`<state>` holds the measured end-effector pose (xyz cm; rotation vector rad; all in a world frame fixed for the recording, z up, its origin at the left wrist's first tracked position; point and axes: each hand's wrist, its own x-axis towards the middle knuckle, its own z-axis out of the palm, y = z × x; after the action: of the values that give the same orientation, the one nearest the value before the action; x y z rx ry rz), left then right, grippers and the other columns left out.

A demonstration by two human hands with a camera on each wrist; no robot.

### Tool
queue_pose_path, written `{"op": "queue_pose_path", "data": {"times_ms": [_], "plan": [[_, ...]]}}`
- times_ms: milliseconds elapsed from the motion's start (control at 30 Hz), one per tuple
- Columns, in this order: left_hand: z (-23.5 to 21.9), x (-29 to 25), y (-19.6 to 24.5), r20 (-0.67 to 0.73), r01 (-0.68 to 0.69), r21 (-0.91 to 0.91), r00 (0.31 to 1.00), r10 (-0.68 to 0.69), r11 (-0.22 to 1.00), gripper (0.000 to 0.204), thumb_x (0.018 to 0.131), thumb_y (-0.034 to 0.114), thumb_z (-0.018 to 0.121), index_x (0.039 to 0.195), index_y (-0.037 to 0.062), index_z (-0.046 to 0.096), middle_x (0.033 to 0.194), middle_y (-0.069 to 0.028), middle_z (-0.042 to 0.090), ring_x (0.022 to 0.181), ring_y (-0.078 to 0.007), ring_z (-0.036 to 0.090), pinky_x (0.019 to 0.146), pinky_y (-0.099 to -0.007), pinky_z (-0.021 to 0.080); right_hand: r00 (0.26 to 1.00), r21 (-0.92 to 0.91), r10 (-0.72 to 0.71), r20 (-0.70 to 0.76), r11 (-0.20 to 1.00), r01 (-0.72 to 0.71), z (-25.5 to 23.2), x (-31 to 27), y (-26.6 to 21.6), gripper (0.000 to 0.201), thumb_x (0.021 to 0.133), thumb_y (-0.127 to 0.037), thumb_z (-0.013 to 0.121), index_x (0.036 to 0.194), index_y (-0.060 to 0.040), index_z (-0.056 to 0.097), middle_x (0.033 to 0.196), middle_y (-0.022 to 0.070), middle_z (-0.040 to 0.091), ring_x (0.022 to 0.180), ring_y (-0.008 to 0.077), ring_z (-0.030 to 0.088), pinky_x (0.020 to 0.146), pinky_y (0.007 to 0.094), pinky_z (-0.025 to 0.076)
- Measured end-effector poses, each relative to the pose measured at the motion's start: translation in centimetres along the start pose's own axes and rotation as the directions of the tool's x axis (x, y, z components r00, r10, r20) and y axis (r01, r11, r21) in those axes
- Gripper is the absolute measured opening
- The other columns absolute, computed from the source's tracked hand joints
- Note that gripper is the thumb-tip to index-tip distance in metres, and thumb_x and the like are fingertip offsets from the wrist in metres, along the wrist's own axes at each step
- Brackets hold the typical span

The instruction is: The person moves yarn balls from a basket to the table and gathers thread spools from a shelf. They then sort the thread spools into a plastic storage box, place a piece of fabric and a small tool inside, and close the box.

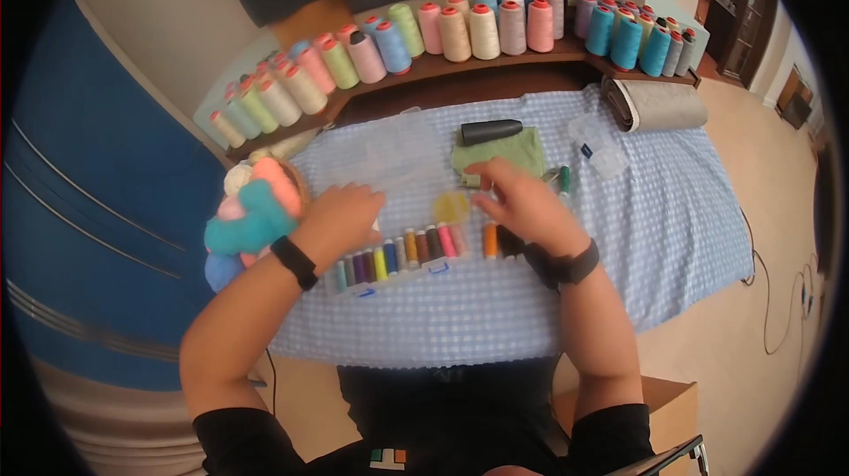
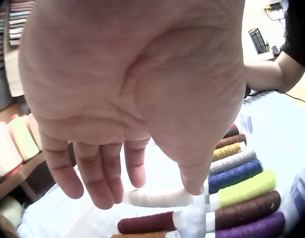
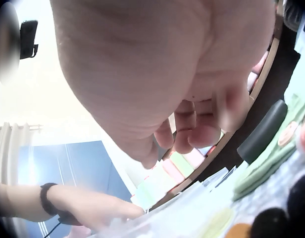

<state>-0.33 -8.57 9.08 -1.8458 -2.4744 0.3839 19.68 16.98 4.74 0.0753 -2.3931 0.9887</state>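
Observation:
My left hand [image 1: 340, 215] pinches a small white thread spool [image 2: 160, 198] between thumb and fingertips, over a clear plastic box. Dark red and brown spools lie just beyond it in the left wrist view. Beside it runs a row of coloured spools, including a lime one [image 2: 246, 188] and a blue one [image 2: 235, 176]. My right hand [image 1: 529, 208] hovers with loosely bent fingers and nothing between them. Near it are a yellow disc [image 1: 451, 207], an orange spool [image 1: 490, 240] and some dark spools partly hidden by the wrist.
A green cloth [image 1: 508, 154] with a dark cylinder [image 1: 492, 131] lies behind the right hand. Yarn balls [image 1: 256, 206] fill a basket at left. Large thread cones [image 1: 485, 32] line the curved shelf. A small clear case [image 1: 601, 150] and rolled fabric [image 1: 663, 104] sit at right.

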Motion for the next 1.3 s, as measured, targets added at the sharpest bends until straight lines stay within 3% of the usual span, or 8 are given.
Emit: {"op": "queue_pose_path", "data": {"times_ms": [67, 300, 500, 700, 900, 1000, 1100, 1300], "plan": [[0.2, 0.0, 0.0, -0.001, 0.002, -0.01, 1.0, -0.002, 1.0, 0.043, 0.082, 0.038, 0.086, 0.106, 0.0075, 0.066, 0.103, -0.01, 0.068, 0.105, -0.0327, 0.067, 0.085, -0.0486, 0.056, 0.994, 0.045, 0.102, -0.032, 0.994, -0.1, -1.2, 0.1, 0.0, 0.029, 0.096, -0.01, 0.07, 0.124, -0.0045, 0.066, 0.099, 0.016, 0.07, 0.084, 0.0358, 0.069, 0.079, 0.043, 0.055], [0.7, -0.2, 0.5, 0.019, 0.028, 0.014, 0.999, -0.028, 1.0, 0.045, 0.081, 0.037, 0.086, 0.109, 0.0072, 0.067, 0.108, -0.0091, 0.067, 0.108, -0.0316, 0.066, 0.088, -0.0468, 0.057, 0.992, 0.046, 0.076, -0.102, 0.996, -0.071, -1.5, 0.0, 1.8, 0.013, 0.095, -0.004, 0.063, 0.108, -0.002, 0.063, 0.092, 0.0192, 0.07, 0.083, 0.0383, 0.069, 0.074, 0.0429, 0.054], [-1.0, -0.4, 1.3, 0.006, 0.048, 0.034, 0.999, -0.048, 0.998, 0.035, 0.083, 0.028, 0.084, 0.108, 0.008, 0.07, 0.11, -0.0103, 0.069, 0.111, -0.0317, 0.065, 0.09, -0.0472, 0.054, 0.973, 0.088, 0.226, -0.04, 0.971, -0.221, -1.5, 0.1, 1.5, 0.009, 0.097, -0.005, 0.063, 0.105, -0.0016, 0.062, 0.09, 0.0151, 0.069, 0.08, 0.0263, 0.067, 0.075, 0.0367, 0.053], [1.0, -0.3, 0.8, -0.025, 0.012, 0.082, 1.0, -0.01, 0.997, 0.045, 0.079, 0.035, 0.088, 0.109, 0.0074, 0.069, 0.106, -0.0081, 0.066, 0.106, -0.0298, 0.066, 0.086, -0.0454, 0.056, 0.974, 0.102, 0.222, -0.043, 0.971, -0.216, -1.4, 0.1, 1.4, 0.009, 0.097, -0.005, 0.064, 0.104, -0.0015, 0.062, 0.087, 0.0144, 0.068, 0.078, 0.0249, 0.065, 0.073, 0.0367, 0.052], [1.0, -0.5, 0.9, -0.045, 0.032, 0.065, 0.999, -0.029, 0.997, 0.044, 0.08, 0.036, 0.088, 0.108, 0.0087, 0.069, 0.103, -0.0084, 0.067, 0.104, -0.0299, 0.067, 0.085, -0.0456, 0.056, 0.983, 0.104, 0.151, -0.105, 0.985, -0.14, -0.9, 0.2, 1.8, 0.012, 0.094, -0.003, 0.063, 0.105, -0.0011, 0.06, 0.084, 0.0192, 0.067, 0.077, 0.0354, 0.068, 0.072, 0.042, 0.053], [0.3, -0.6, 1.3, -0.04, 0.057, 0.094, 0.998, -0.054, 0.994, 0.04, 0.081, 0.034, 0.086, 0.107, 0.0093, 0.069, 0.102, -0.0077, 0.068, 0.103, -0.0295, 0.067, 0.083, -0.046, 0.057, 0.981, 0.094, 0.171, -0.093, 0.982, -0.162, -1.0, 0.1, 1.7, 0.009, 0.098, -0.005, 0.062, 0.107, -0.002, 0.062, 0.089, 0.0149, 0.067, 0.079, 0.0263, 0.064, 0.074, 0.0363, 0.052], [-0.9, -0.5, 1.1, -0.051, 0.062, 0.122, 0.997, -0.056, 0.991, 0.036, 0.083, 0.033, 0.084, 0.106, 0.0099, 0.069, 0.101, -0.0072, 0.067, 0.102, -0.0292, 0.067, 0.083, -0.0449, 0.055, 0.984, 0.079, 0.125, -0.13, 0.99, -0.115, -1.0, 0.2, 1.5, 0.011, 0.095, -0.003, 0.062, 0.106, -0.0015, 0.06, 0.088, 0.0186, 0.067, 0.077, 0.0345, 0.067, 0.072, 0.0422, 0.052], [-5.4, 1.0, 6.0, -0.269, -0.2, 0.034, 0.942, 0.201, 0.979, 0.029, 0.085, 0.031, 0.082, 0.102, 0.011, 0.068, 0.099, -0.0069, 0.066, 0.098, -0.0284, 0.065, 0.086, -0.042, 0.051, 0.97, 0.134, 0.158, -0.187, 0.982, -0.134, -0.6, 0.3, 1.3, 0.01, 0.095, -0.003, 0.063, 0.104, -0.0013, 0.059, 0.084, 0.0151, 0.063, 0.07, 0.0269, 0.062, 0.068, 0.0399, 0.051]]}}
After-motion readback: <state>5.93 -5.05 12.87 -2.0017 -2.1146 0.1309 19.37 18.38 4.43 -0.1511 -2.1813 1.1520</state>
